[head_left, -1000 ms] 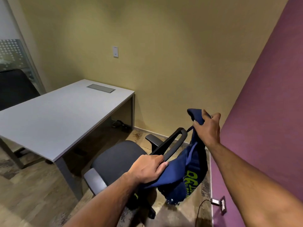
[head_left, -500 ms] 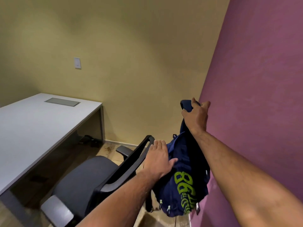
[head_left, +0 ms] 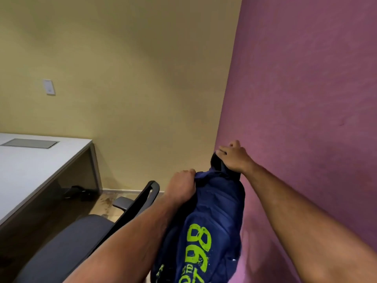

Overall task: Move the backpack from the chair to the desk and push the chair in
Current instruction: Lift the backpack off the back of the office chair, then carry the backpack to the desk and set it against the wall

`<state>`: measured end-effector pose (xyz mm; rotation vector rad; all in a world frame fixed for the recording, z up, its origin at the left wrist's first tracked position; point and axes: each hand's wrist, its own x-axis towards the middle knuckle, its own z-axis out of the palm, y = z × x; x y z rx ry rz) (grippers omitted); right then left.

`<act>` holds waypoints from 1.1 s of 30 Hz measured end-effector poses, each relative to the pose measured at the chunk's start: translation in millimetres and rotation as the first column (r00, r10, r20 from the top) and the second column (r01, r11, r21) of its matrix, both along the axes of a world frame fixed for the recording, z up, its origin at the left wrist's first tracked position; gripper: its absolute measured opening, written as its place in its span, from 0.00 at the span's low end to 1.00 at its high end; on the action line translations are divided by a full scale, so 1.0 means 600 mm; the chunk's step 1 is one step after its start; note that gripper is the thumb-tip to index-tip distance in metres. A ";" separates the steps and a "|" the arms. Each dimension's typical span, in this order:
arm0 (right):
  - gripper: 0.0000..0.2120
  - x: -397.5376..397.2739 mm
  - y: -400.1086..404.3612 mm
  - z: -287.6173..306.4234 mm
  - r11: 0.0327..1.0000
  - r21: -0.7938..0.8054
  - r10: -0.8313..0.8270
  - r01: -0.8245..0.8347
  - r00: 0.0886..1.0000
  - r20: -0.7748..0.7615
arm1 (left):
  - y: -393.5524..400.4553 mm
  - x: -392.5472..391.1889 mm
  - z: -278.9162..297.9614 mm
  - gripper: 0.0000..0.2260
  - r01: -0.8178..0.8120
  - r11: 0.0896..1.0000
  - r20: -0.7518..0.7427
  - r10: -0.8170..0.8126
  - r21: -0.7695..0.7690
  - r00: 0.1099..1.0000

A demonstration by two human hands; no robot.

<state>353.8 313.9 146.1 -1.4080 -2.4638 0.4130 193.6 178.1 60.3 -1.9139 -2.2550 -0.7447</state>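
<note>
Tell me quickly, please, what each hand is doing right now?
Left hand: closed, gripping the top of the backpack.
Right hand: closed on the backpack's upper end.

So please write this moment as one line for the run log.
phase: lifting backpack | left hand: gripping navy backpack top | right hand: gripping its top | office chair: not pushed in | desk: bare

Both hands [head_left: 183, 184] [head_left: 234, 158] fisted, forearms outstretched, right higher.
</note>
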 end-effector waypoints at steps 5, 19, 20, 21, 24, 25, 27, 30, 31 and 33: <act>0.36 0.038 0.033 -0.035 0.857 -0.438 0.278 -0.271 0.959 -0.048 | 0.054 -0.034 0.011 0.05 0.011 1.000 -0.042 -0.010 0.015 0.999; 0.05 -0.103 0.224 -0.056 0.992 0.003 0.123 -0.123 0.991 0.051 | 0.258 -0.194 0.036 0.06 0.173 0.978 0.039 -0.179 0.112 0.983; 0.07 -0.117 0.239 -0.054 0.993 0.051 0.105 -0.108 0.993 0.059 | 0.276 -0.209 0.038 0.06 0.181 0.977 0.043 -0.187 0.113 0.981; 0.09 -0.131 0.253 -0.052 0.992 0.090 0.087 -0.093 0.994 0.067 | 0.294 -0.224 0.041 0.07 0.187 0.976 0.048 -0.194 0.115 0.980; 0.08 -0.171 0.288 -0.047 0.981 0.183 0.049 -0.066 0.994 0.095 | 0.344 -0.265 0.041 0.07 0.189 0.974 0.055 -0.197 0.120 0.979; 0.08 -0.185 0.299 -0.046 0.976 0.209 0.042 -0.064 0.993 0.111 | 0.357 -0.278 0.038 0.07 0.181 0.977 0.057 -0.188 0.112 0.981; 0.08 -0.215 0.317 -0.048 0.966 0.252 0.023 -0.056 0.991 0.132 | 0.381 -0.305 0.033 0.09 0.156 0.984 0.067 -0.163 0.089 0.984; 0.10 -0.263 0.348 -0.056 0.954 0.294 0.023 -0.055 0.994 0.111 | 0.420 -0.347 0.026 0.09 0.107 0.992 0.090 -0.113 0.072 0.990; 0.11 -0.280 0.360 -0.060 0.952 0.301 0.031 -0.062 0.994 0.105 | 0.432 -0.360 0.023 0.09 0.089 0.994 0.096 -0.095 0.066 0.991; 0.11 -0.314 0.388 -0.069 0.948 0.309 0.049 -0.082 0.992 0.115 | 0.454 -0.389 0.015 0.09 0.053 0.997 0.102 -0.058 0.053 0.993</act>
